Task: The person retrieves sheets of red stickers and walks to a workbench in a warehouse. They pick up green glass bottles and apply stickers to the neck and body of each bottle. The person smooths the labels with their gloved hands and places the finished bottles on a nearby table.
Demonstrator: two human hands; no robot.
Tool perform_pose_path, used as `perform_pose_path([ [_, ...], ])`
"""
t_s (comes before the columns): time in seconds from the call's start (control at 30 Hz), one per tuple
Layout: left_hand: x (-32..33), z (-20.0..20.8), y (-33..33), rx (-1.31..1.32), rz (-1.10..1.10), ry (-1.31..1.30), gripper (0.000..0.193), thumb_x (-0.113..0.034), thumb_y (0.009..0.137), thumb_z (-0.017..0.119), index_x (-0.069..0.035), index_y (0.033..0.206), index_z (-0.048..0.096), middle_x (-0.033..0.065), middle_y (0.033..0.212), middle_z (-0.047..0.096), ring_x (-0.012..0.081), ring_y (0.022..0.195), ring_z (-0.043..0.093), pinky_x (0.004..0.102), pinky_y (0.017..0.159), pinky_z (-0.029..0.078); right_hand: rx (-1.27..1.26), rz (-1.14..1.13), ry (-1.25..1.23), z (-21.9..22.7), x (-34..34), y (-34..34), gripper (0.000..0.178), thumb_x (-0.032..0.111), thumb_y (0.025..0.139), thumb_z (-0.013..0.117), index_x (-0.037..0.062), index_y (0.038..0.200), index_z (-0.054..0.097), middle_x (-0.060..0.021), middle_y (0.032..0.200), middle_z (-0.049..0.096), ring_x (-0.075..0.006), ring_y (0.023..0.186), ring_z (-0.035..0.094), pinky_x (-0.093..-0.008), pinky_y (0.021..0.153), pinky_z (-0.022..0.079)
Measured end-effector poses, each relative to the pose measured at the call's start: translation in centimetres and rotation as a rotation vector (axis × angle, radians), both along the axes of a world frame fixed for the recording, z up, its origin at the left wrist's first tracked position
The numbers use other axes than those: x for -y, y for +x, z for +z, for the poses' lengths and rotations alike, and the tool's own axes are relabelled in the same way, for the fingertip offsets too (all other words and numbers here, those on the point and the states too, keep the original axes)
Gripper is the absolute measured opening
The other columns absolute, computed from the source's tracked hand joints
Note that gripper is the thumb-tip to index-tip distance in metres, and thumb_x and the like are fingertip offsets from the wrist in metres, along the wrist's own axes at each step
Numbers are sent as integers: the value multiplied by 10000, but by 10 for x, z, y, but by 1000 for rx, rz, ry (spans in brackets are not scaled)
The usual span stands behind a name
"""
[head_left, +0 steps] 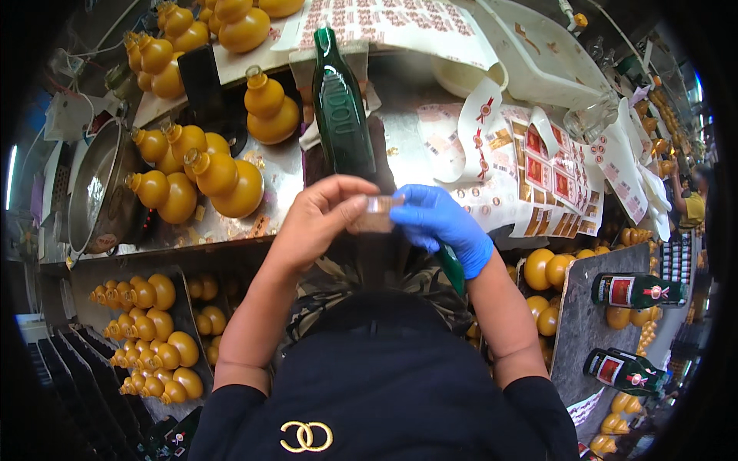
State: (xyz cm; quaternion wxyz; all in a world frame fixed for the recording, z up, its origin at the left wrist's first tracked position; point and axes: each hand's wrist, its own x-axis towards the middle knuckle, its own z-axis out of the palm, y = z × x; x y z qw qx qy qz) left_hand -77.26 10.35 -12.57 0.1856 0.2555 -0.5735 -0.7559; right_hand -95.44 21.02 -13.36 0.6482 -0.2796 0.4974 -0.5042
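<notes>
My bare left hand [327,215] pinches a small pale brown piece [374,217], which looks like a label, between thumb and forefinger. At its other end, the fingers of my blue-gloved right hand [440,223] close on the same piece. Green glass [452,269], shaped like part of a bottle, sticks out below the glove; the rest is hidden, and whether the right palm grips it I cannot tell. Just beyond my hands, a dark green bottle [340,107] with raised lettering rests on a padded support, its neck pointing away, touched by neither hand.
Yellow gourd-shaped bottles [223,180] crowd the table's left side, beside a metal basin [96,188]. Printed label sheets [546,169] spread on the right, near a white tub [538,54]. More gourd bottles [157,330] fill a lower left board; labelled green bottles [626,369] lie lower right.
</notes>
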Motion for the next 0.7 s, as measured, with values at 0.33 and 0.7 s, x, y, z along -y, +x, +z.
perform_pose_path([
  [0.33, 12, -12, 1, -50, 145, -36, 214, -126, 916, 554, -34, 1108, 574, -3, 887, 596, 41, 782, 538, 188, 675, 439, 463, -133, -76, -4, 19, 7, 238, 220, 899, 557, 53, 1066, 536, -34, 748, 571, -32, 375, 376, -170, 347, 297],
  [0.7, 5, -14, 8, -64, 192, -230, 282, -98, 884, 581, -31, 1157, 558, -4, 885, 576, 65, 799, 531, 199, 727, 435, -34, -87, -95, 8, 25, 9, 182, 114, 831, 657, 40, 986, 597, -38, 855, 636, -27, 545, 516, -161, 456, 402],
])
